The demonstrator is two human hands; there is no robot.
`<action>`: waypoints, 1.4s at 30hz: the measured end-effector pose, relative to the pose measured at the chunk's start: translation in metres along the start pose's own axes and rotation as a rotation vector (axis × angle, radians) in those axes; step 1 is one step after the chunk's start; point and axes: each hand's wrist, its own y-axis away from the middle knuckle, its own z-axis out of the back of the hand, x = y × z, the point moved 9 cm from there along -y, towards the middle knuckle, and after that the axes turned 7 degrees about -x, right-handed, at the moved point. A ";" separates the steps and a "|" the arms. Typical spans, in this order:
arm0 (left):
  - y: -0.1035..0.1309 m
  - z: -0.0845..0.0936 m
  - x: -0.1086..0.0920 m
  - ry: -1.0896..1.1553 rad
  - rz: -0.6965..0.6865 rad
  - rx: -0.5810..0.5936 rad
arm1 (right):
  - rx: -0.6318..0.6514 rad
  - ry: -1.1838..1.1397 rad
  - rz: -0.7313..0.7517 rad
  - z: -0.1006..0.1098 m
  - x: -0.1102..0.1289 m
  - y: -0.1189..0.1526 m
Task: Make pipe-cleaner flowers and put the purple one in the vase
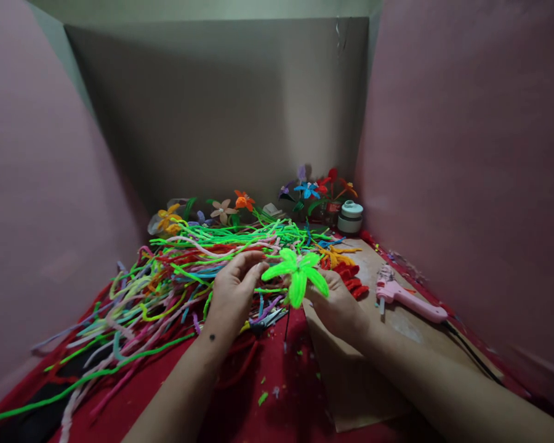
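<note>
A bright green pipe-cleaner flower [298, 278] is held up in front of me, its long petals spread. Its thin dark stem [287, 326] points down toward the red cloth. My left hand [234, 289] is closed, thumb and fingers pinched at the tip of the left petal. On the other side, my right hand [339, 304] is closed on the flower from behind; the petals partly hide its fingertips. Just behind both hands lies a big heap of coloured pipe cleaners [203, 249], with scissors [273, 318] at its near edge.
A pink glue gun [410, 299] lies on a brown board [360, 394] at the right, its cord trailing forward. Red pipe-cleaner pieces [352, 280] lie beside it. Finished flowers [309, 189] and a lidded jar [349, 217] stand at the back. Pink panels [471, 154] flank the red cloth [268, 412].
</note>
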 end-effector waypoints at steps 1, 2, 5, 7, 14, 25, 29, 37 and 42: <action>0.002 -0.006 0.002 0.023 0.051 0.039 | -0.017 -0.030 -0.015 0.002 -0.003 -0.002; 0.006 -0.012 0.002 0.039 0.088 0.082 | -0.028 -0.068 -0.027 0.003 -0.006 -0.004; 0.019 -0.033 -0.004 0.050 0.074 0.203 | -0.057 -0.175 -0.060 0.005 -0.012 -0.008; 0.028 -0.047 -0.008 0.034 -0.007 0.288 | -0.081 -0.226 -0.093 0.006 -0.016 -0.008; 0.044 -0.054 -0.009 -0.518 -0.453 0.169 | -0.155 -0.359 -0.175 0.008 -0.033 -0.004; 0.037 -0.052 0.011 -0.070 -0.007 0.211 | -0.116 -0.348 -0.177 0.001 -0.030 -0.003; 0.037 -0.053 0.010 0.082 0.123 0.195 | -0.074 -0.308 -0.138 -0.001 -0.025 -0.004; 0.040 -0.057 0.023 0.315 0.346 0.237 | -0.070 -0.214 -0.114 0.000 -0.023 -0.004; 0.047 -0.067 0.024 0.518 0.476 0.338 | -0.100 -0.292 -0.131 0.004 -0.030 -0.006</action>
